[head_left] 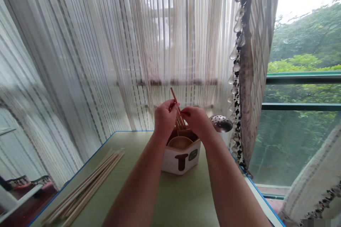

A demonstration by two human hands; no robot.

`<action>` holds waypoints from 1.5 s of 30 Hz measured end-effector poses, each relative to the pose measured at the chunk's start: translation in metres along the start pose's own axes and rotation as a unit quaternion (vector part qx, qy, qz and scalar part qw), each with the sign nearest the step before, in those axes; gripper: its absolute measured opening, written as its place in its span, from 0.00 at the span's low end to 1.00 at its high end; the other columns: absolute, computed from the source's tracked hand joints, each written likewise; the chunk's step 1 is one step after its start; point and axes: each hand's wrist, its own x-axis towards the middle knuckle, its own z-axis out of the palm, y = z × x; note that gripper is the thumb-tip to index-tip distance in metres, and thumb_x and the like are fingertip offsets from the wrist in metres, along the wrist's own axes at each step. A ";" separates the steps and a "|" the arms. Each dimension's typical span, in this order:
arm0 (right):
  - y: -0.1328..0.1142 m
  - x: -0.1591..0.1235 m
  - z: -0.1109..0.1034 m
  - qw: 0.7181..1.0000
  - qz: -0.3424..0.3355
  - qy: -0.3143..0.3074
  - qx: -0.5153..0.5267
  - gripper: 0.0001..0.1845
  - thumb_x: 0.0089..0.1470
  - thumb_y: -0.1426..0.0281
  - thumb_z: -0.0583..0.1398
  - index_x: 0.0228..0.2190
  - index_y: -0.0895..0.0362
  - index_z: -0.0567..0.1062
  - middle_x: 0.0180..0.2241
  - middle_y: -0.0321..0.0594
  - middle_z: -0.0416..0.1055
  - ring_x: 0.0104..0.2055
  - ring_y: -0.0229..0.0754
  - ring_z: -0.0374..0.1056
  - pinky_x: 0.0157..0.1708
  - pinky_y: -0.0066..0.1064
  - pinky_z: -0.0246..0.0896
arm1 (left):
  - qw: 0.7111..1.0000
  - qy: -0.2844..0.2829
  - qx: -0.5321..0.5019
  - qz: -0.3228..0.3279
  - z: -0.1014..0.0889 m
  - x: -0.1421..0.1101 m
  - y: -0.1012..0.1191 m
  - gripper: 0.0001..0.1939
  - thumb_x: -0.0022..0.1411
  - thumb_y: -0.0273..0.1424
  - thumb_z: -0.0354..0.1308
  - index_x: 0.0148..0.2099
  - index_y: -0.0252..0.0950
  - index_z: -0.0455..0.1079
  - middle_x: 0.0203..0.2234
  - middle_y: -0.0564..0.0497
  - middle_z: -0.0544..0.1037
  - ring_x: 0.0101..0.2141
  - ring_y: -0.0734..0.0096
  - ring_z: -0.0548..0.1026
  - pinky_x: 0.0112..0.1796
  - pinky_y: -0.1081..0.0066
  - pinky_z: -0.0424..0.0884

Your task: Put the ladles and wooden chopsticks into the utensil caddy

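Observation:
A white utensil holder (178,163) with a brown inside stands on the table under my hands. Several brown chopsticks (181,124) rise from its back part, and one chopstick (173,94) reaches higher than the others. My left hand (165,117) is closed around this taller chopstick, pinching it below its top. From the right, my right hand (196,120) pinches at the same chopstick lower down; its fingertips are partly hidden. A round brown compartment (181,142) fills the front of the holder.
A loose bundle of long pale chopsticks (90,188) lies on the left of the green table (183,202). A metal slotted ladle (221,123) sticks out behind my right wrist. Striped curtains (106,42) hang behind the table, with a window on the right.

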 end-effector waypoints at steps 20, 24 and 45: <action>0.007 -0.004 0.009 0.995 0.013 -0.053 -0.085 0.14 0.51 0.72 0.54 0.35 0.57 0.78 0.35 0.44 0.76 0.39 0.41 0.69 0.37 0.26 0.56 | 0.972 -0.002 0.182 0.149 -0.010 0.003 0.003 0.16 0.60 0.25 0.47 0.47 0.34 0.71 0.42 0.44 0.76 0.44 0.67 0.72 0.47 0.64 0.67; 0.012 -0.004 0.012 0.991 0.027 -0.078 -0.104 0.14 0.49 0.73 0.54 0.34 0.57 0.78 0.34 0.45 0.76 0.38 0.41 0.69 0.36 0.26 0.56 | 0.969 -0.026 0.202 0.139 -0.010 0.002 0.001 0.17 0.58 0.23 0.47 0.47 0.34 0.72 0.43 0.43 0.75 0.45 0.66 0.72 0.47 0.64 0.67; 0.007 -0.001 0.009 0.981 0.025 -0.118 -0.154 0.13 0.47 0.71 0.55 0.31 0.57 0.79 0.29 0.44 0.76 0.32 0.41 0.69 0.28 0.28 0.52 | 0.999 -0.010 0.033 0.012 -0.003 0.003 -0.010 0.10 0.53 0.26 0.58 0.39 0.35 0.73 0.31 0.48 0.78 0.32 0.70 0.74 0.37 0.68 0.70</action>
